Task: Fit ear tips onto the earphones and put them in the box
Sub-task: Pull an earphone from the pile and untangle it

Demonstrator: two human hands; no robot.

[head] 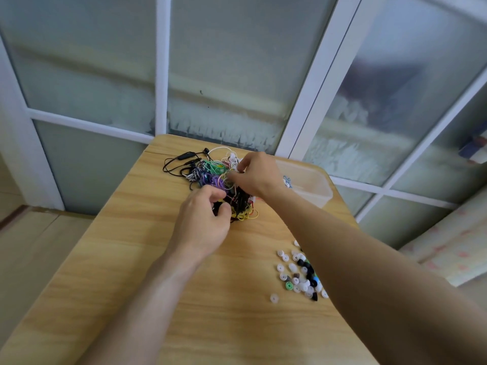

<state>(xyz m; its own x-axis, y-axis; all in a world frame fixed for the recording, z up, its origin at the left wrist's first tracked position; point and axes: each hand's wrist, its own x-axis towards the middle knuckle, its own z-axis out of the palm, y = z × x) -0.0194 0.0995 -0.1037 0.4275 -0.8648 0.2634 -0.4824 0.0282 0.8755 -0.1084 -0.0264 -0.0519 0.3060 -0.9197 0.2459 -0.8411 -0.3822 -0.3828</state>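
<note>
A light wooden desk (110, 259) with a pale grain is seen from above, set against a wall of frosted glass panels (87, 61) in white frames (162, 64). Near the desk's far edge a tangled heap of earphones (213, 175) is spread — green, purple, yellow, white and black cords knotted together, with one black wired set (181, 160) trailing out toward the far left corner. The left hand (204, 225) is curled into the near side of the heap, its thumb and fingertips closed on cords there, though exactly which strand is pinched cannot be told. The right hand (257, 175) is reached over the heap's far right part, fingers bent and pinching pale cords at the top. Just beside that hand, at the far right corner, a clear plastic box (313, 183) is placed, with what seems to be a bluish-white earphone (287, 181) inside. Toward the right edge — partly hidden by the right forearm — loose ear tips (297, 275) are scattered: mostly translucent white, some black, one green, one blue.
</note>
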